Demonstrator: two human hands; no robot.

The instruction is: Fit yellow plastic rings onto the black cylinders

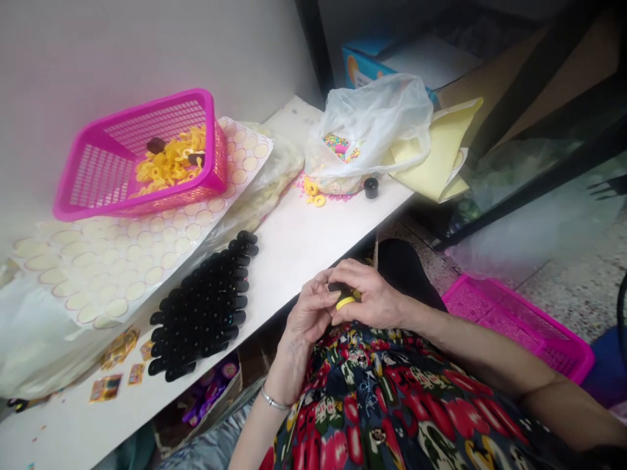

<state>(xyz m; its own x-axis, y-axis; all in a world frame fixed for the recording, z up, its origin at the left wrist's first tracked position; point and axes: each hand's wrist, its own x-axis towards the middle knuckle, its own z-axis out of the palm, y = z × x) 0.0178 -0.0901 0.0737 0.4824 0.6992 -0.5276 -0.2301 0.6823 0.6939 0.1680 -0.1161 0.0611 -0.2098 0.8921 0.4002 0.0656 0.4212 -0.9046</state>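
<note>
At lower centre of the frame, above a floral lap, the left hand [311,313] and right hand [372,301] meet, fingers pinched together around a small black piece with a yellow ring [345,302] (its exact form is partly hidden). Left of them on the white table [294,241] lie rows of black caps [203,310]; a pink basket [142,156] of yellow rings sits upper left.

Fingers of the left hand [309,312] and right hand [371,299] hid most of the black piece [337,287] and yellow ring [345,302]. The floor basket [519,323] lay partly behind the right forearm. The beads [341,147] in the bag [372,124] were too small to tell apart.
</note>
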